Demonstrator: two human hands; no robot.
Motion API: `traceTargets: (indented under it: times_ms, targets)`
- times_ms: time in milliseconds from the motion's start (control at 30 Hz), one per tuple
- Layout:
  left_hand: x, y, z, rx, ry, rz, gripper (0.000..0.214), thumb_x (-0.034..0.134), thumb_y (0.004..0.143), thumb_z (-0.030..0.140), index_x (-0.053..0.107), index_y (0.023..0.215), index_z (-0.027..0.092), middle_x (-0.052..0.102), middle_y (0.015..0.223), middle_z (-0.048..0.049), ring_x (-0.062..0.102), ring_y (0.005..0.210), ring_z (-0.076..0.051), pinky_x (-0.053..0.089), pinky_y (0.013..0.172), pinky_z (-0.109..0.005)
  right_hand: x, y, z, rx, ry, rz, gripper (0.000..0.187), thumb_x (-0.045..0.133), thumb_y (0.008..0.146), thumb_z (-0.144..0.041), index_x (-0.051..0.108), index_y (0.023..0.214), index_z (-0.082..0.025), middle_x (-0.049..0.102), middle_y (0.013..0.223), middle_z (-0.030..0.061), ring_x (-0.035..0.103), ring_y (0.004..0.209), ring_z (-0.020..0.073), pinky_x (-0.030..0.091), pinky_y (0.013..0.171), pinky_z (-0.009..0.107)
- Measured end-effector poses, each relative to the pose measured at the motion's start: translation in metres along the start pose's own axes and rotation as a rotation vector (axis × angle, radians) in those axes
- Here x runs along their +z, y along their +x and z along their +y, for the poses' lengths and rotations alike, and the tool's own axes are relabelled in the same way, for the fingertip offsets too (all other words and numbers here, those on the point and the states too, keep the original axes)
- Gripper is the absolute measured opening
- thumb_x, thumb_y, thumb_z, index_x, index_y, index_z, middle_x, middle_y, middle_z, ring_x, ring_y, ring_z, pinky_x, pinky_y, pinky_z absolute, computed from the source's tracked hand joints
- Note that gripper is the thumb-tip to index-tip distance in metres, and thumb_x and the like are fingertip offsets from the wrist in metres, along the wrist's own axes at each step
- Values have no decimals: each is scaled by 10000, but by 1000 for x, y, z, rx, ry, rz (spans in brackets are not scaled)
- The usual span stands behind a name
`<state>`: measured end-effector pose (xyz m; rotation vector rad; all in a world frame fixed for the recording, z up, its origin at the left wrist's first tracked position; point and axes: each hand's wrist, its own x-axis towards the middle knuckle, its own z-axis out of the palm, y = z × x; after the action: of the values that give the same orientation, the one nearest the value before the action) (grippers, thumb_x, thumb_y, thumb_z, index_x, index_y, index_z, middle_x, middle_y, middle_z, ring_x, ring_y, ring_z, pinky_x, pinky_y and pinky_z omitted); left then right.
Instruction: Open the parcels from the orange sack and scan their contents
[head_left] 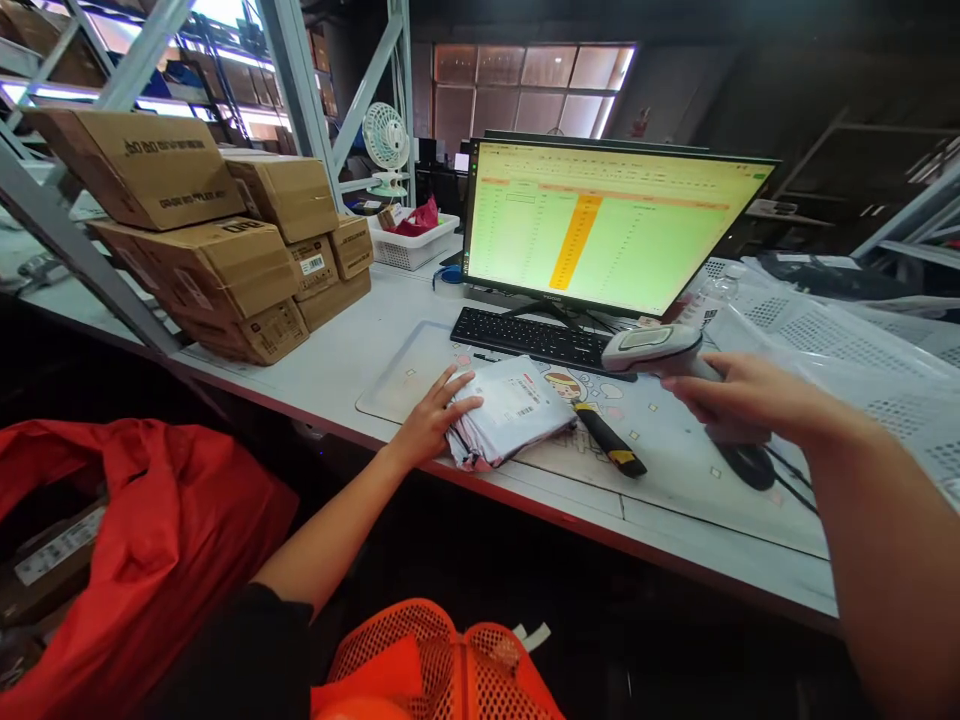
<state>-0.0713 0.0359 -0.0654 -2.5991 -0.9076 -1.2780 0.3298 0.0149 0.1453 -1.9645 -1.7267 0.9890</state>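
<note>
My left hand rests at the left edge of a stack of white plastic mailer packets, its fingers spread across the top. The upper packet carries a printed label with a barcode. In my right hand is a grey and white barcode scanner, gripped by its handle and held above the desk mat, its head pointing left. A black and yellow utility knife lies on the mat just right of the packets. Below my right hand sits a black mouse, partly hidden.
A monitor showing a spreadsheet stands behind a black keyboard. Cardboard boxes are stacked at the left by a metal post. Behind are a white basket and a fan. White perforated baskets stand right; a red bag is lower left.
</note>
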Motion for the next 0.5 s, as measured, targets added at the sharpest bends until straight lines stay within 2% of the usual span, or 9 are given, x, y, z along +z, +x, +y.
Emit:
traceTargets:
  times_ms: [100, 200, 300, 367, 433, 500]
  targets:
    - [-1, -1, 0, 19, -29, -4, 583, 640, 867, 9, 553, 1390, 251, 414, 1624, -151, 177, 1614, -330, 372, 1247, -577, -1, -11, -27, 27, 32, -220, 614, 838, 662, -729, 490, 674, -223, 405, 522, -37, 290, 389, 58, 152, 369, 222]
    - [-1, -1, 1, 8, -63, -1, 566, 631, 862, 4, 577, 1372, 243, 411, 1627, -147, 176, 1614, -332, 360, 1254, -573, 6, -2, -31, 46, -5, -262, 621, 823, 662, -756, 498, 698, -229, 438, 538, -33, 302, 383, 62, 173, 359, 232]
    - [-1, 1, 2, -90, -129, -21, 595, 654, 828, 4, 595, 1371, 241, 472, 1586, -136, 272, 1583, -329, 366, 1251, -557, 15, 18, -12, -29, -128, -93, 534, 733, 786, -712, 521, 755, -223, 534, 586, -4, 422, 411, 101, 298, 379, 251]
    - [-1, 2, 0, -227, -206, 7, 615, 717, 772, 26, 617, 1348, 219, 577, 1481, -139, 408, 1505, -334, 382, 1237, -551, 22, 34, 11, -82, -249, 63, 407, 649, 896, -594, 558, 807, -207, 623, 661, 37, 559, 504, 146, 421, 464, 269]
    - [-2, 3, -5, -456, -318, 73, 614, 790, 727, 96, 636, 1315, 183, 672, 1344, -143, 561, 1365, -337, 447, 1182, -532, 33, 48, 40, -60, -404, 220, 277, 590, 947, -452, 609, 875, -185, 694, 762, 87, 666, 638, 204, 504, 575, 301]
    - [-3, 4, -11, -745, -463, 124, 551, 812, 762, 240, 656, 1280, 138, 725, 1243, -158, 665, 1220, -335, 523, 1093, -499, 46, 57, 70, 0, -556, 368, 206, 579, 935, -348, 658, 928, -158, 738, 873, 148, 720, 773, 265, 546, 673, 345]
